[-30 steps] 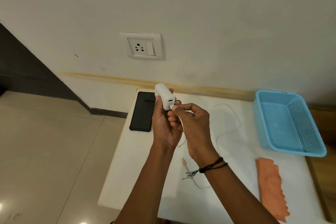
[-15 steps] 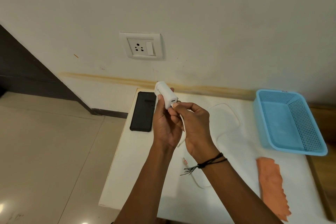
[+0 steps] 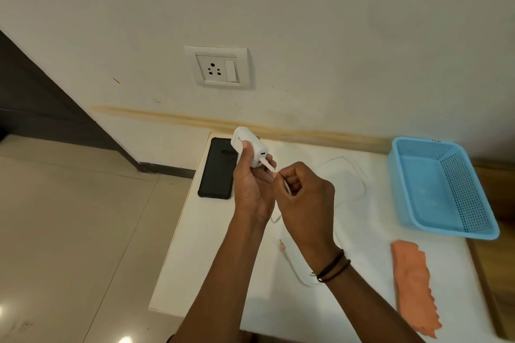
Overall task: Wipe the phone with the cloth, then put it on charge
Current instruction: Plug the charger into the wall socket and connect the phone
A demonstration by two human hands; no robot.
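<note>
My left hand (image 3: pixel 252 186) holds a white charger adapter (image 3: pixel 249 147) up above the table, ports facing right. The cable's white plug (image 3: pixel 268 166) sits at the adapter's lower port, and my right hand (image 3: pixel 302 198) pinches the cable just behind it. The white cable (image 3: pixel 351 172) loops over the table, its free end (image 3: pixel 282 245) lying near my right wrist. A black phone (image 3: pixel 218 168) lies flat at the table's far left corner. An orange cloth (image 3: pixel 415 287) lies at the right front. A wall socket (image 3: pixel 218 67) is above the phone.
A light blue plastic basket (image 3: pixel 473 203) stands at the table's back right. The white table (image 3: pixel 200 259) ends at its left edge over a tiled floor (image 3: pixel 69 231). The wall rises directly behind the table.
My right hand has slid back along the cable from the adapter, so the plug now shows at the port. The adapter has tilted slightly. Phone and cloth have not moved.
</note>
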